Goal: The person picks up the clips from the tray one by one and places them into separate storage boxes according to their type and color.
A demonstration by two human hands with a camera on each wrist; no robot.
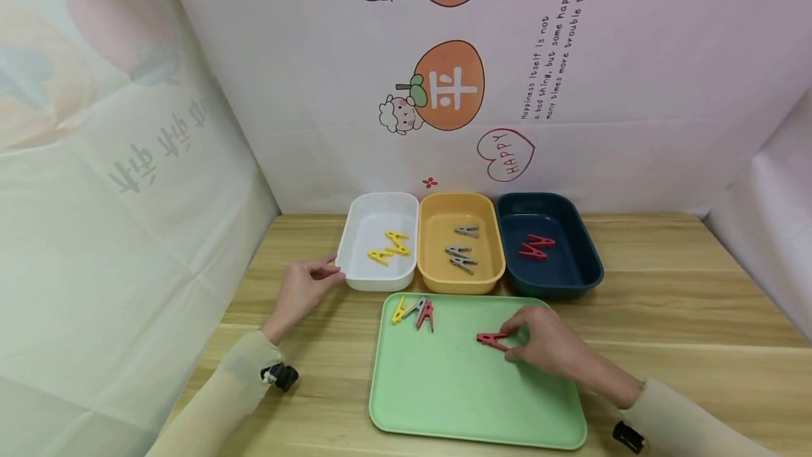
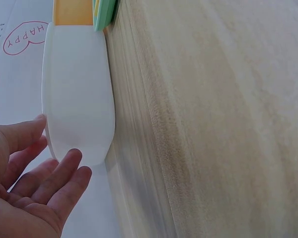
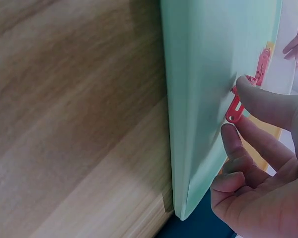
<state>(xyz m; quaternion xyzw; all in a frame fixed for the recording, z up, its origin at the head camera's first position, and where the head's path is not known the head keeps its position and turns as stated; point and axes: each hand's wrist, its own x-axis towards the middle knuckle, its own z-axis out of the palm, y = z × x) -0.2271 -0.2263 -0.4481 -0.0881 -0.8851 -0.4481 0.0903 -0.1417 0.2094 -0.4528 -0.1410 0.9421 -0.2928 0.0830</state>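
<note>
On the right half of the green tray [image 1: 444, 386], my right hand [image 1: 548, 344] pinches a red clothespin [image 1: 487, 338] between thumb and fingers. The right wrist view shows this red clothespin [image 3: 233, 110] close over the tray, its far end hidden behind the thumb. My left hand [image 1: 304, 295] rests at the near left corner of the white bin [image 1: 380, 278]. Its fingers are loosely bent, with the thumb at the rim, as the left wrist view shows. A yellow clothespin [image 1: 399, 312], a grey clothespin [image 1: 416, 307] and another red clothespin [image 1: 426, 315] lie together at the tray's far left corner.
Behind the tray, three bins stand side by side. Yellow clothespins [image 1: 379, 256] lie in the white one, grey clothespins [image 1: 466, 230] in the orange-yellow bin [image 1: 459, 286], and two red clothespins [image 1: 533, 251] in the dark blue bin [image 1: 561, 286]. A printed cloth [image 1: 317, 90] rises behind them.
</note>
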